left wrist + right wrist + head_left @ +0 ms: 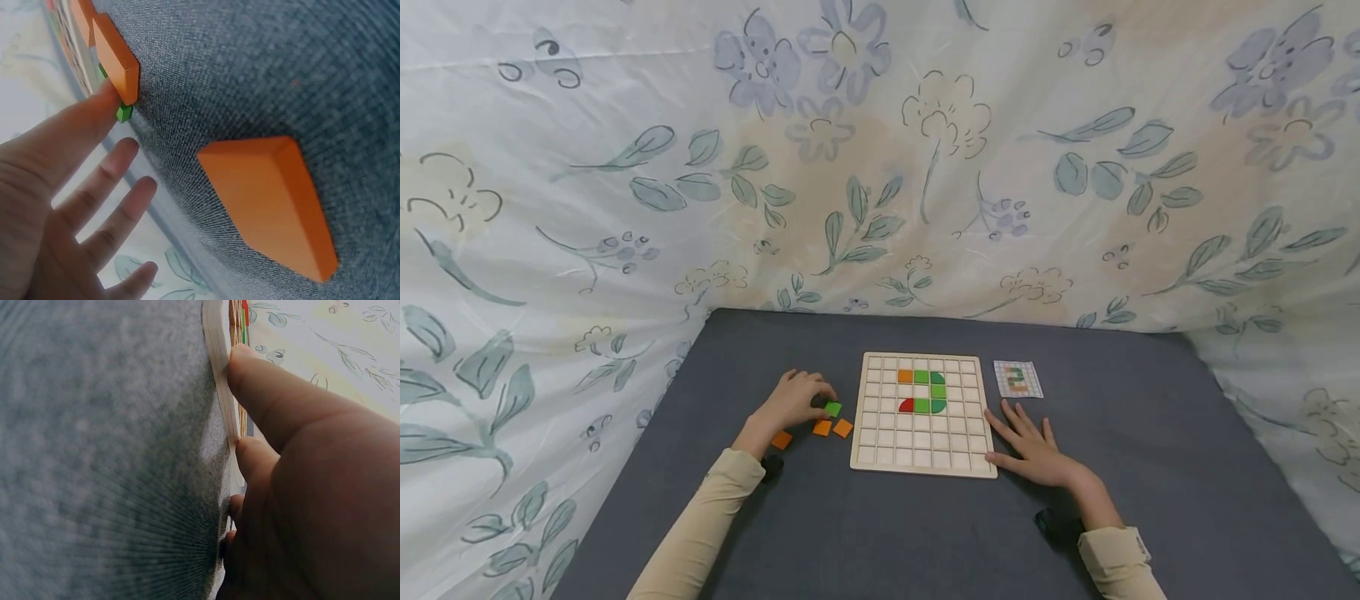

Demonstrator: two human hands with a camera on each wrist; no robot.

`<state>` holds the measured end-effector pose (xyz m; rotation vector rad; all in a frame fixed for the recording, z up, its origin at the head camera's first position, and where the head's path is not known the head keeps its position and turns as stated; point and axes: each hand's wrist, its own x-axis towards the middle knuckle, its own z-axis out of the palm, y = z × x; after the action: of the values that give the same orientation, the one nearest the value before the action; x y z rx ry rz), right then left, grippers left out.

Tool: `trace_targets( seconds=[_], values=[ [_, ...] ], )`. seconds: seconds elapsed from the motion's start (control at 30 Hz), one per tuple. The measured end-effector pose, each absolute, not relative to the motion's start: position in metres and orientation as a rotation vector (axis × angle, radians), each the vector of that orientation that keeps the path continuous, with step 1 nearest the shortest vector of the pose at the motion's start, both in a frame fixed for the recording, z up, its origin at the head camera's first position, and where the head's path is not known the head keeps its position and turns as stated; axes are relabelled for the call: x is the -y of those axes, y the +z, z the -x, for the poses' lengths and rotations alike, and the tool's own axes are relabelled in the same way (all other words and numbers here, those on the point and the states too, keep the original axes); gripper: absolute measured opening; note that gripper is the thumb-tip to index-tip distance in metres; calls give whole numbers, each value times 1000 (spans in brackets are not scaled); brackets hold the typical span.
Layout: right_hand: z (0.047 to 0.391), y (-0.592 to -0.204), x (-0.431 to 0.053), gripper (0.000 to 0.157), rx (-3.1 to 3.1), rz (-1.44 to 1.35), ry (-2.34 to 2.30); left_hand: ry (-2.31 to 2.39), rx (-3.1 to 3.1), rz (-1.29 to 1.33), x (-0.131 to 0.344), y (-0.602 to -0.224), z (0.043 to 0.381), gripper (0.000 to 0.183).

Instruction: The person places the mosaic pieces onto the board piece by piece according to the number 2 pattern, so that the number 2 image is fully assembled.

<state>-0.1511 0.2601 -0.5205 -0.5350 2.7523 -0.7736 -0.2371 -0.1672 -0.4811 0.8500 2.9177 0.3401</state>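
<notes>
A pale wooden grid board (895, 457) lies on the dark cloth, bearing an orange square, several green tiles and a red quarter-round tile (907, 406). Left of it, my left hand (792, 400) pinches a green square tile (833, 409) between thumb and index finger; its other fingers are spread in the left wrist view. Orange square tiles (842, 428) lie close by, one of them (265, 200) large in the left wrist view. My right hand (1033, 450) has its fingers spread, thumb and index fingertip touching the board's right edge (219, 362).
A small printed card (1018, 379) with a coloured grid pattern lies right of the board's upper corner. Dark grey cloth (925, 533) covers the table. A floral curtain (880, 167) hangs behind and along the sides.
</notes>
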Motion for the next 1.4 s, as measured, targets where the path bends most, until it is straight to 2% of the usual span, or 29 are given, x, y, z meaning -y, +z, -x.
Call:
trace_targets(
  seconds=[0.33, 0.9, 1.4],
  values=[
    [147, -508, -254, 72, -2776, 554, -777, 297, -2953, -860, 159, -481, 237, 22],
    [147, -512, -255, 72, -2773, 566, -772, 368, -2940, -934, 121, -478, 235, 26],
    [148, -514, -256, 72, -2779, 573, -785, 393, -2898, -1111, 87, -475, 234, 24]
  ],
)
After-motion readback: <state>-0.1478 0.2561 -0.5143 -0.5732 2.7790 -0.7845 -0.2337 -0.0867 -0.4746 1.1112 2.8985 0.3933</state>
